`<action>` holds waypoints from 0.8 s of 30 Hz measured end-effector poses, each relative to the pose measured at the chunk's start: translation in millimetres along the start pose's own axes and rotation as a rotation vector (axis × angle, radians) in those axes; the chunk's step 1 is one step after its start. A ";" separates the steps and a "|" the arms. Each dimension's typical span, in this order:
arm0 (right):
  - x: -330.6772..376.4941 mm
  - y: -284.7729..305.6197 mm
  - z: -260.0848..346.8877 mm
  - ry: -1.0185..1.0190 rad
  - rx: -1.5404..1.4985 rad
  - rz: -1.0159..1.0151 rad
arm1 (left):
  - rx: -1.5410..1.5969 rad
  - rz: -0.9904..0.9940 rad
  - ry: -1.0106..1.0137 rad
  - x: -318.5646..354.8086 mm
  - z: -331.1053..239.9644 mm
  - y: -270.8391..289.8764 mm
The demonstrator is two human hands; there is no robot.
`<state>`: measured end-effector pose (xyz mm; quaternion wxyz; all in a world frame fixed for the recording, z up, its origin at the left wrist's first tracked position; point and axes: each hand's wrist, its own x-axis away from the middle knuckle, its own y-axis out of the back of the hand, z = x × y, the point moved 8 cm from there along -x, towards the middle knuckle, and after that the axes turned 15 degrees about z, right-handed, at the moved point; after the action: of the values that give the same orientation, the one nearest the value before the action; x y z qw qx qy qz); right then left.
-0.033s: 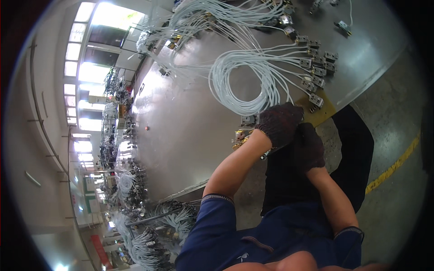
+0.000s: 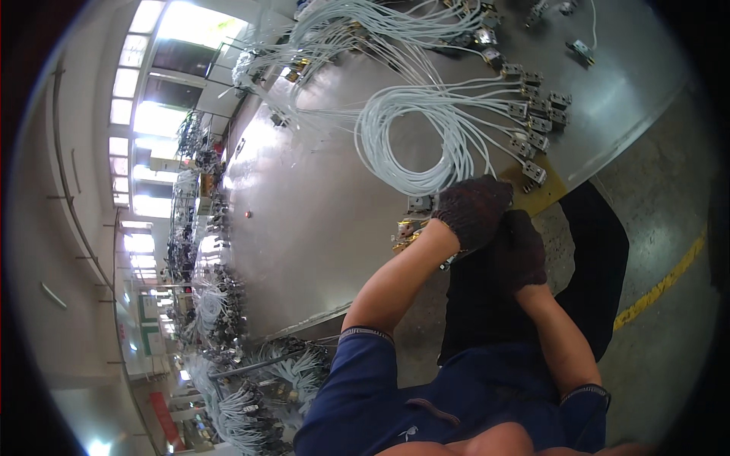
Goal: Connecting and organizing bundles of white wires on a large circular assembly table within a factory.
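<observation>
A coil of white cables (image 2: 372, 156) lies on the metal table in front of me. Several cables fan out from it to small metal latch-like parts (image 2: 534, 173) at its right. My left hand (image 2: 473, 211), in a dark knitted glove, is closed at the table's near edge, just below the coil. One cable runs down to its fingers. Close beside it, slightly lower and to the right, my right hand (image 2: 521, 249) wears a similar glove, its fingers curled. Whatever the hands grip between them is hidden by the gloves. A yellowish board (image 2: 544, 191) lies beyond my right hand.
Metal and brass-coloured parts (image 2: 411, 228) sit left of my left wrist. A larger cable bundle (image 2: 365, 23) spreads over the far side of the metal table (image 2: 304, 251). One latch-like part (image 2: 581, 52) lies apart at far right. Racks of cables (image 2: 236, 414) stand at left.
</observation>
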<state>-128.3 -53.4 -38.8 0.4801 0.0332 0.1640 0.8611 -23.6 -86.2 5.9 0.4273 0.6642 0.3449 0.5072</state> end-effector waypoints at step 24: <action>2.1 -16.0 -0.3 0.105 0.501 0.009 | 0.043 -0.076 -0.113 2.2 0.4 -2.1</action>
<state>-116.4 -44.0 -44.4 0.4439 0.1072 0.3969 0.7962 -22.7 -83.5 4.7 0.4507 0.6873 0.3558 0.4448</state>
